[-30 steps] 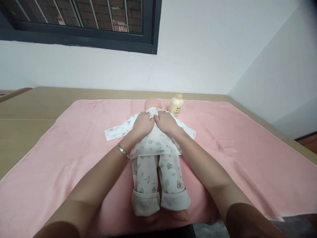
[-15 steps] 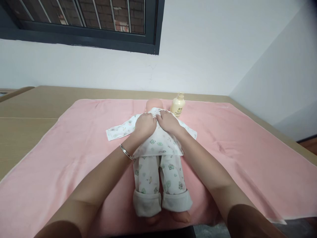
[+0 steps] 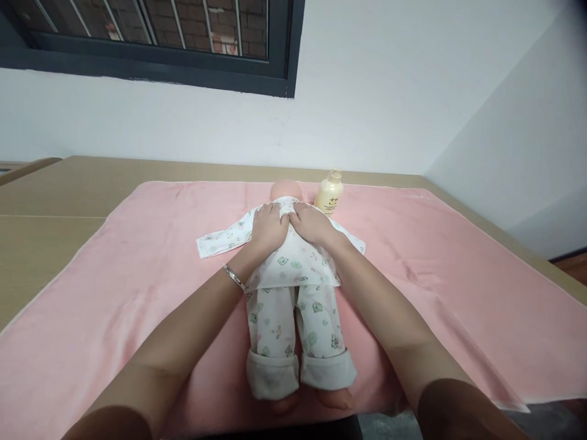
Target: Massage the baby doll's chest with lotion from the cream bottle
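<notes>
Relative to 0.5 s ago, the fingers of the left hand (image 3: 269,227) lie flatter and straighter; the doll (image 3: 293,263) has kept its place. Both hands rest palm-down on the upper shirt (image 3: 316,269), grasping nothing: left hand extended, right hand (image 3: 312,225) likewise, thumbs close together. Doll lies lengthwise on the pink cloth (image 3: 440,287), feet nearest the person. Cream bottle (image 3: 329,194) stands beyond the right hand, near the doll's head (image 3: 286,189).
</notes>
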### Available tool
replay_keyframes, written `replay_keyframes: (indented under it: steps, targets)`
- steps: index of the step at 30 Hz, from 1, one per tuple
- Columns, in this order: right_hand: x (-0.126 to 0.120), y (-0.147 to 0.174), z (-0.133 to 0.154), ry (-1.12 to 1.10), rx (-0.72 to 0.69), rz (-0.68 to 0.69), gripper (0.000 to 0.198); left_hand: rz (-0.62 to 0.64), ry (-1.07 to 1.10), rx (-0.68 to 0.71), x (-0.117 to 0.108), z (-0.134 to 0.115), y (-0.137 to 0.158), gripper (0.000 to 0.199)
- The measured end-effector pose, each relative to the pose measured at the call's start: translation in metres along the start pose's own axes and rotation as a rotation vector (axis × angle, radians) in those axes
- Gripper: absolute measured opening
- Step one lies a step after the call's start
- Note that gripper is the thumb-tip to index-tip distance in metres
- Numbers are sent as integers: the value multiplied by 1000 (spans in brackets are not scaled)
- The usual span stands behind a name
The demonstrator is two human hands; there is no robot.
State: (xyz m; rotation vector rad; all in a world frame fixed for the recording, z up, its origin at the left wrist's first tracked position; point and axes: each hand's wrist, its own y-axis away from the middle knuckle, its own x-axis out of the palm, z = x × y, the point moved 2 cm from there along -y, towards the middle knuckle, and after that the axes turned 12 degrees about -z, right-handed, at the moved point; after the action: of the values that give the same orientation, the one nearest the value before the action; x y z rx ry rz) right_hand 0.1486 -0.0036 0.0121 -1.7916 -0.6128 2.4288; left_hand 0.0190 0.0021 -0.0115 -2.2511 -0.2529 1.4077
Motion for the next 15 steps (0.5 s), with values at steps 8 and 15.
replay_keyframes:
  steps: [8, 15]
  targets:
    - [3, 3, 4, 25, -13, -26, 42, -7, 27, -8, 0, 1, 1, 47]
    - [6, 3, 1, 23, -22, -41, 43, -8, 20, -12, 0, 1, 0, 46]
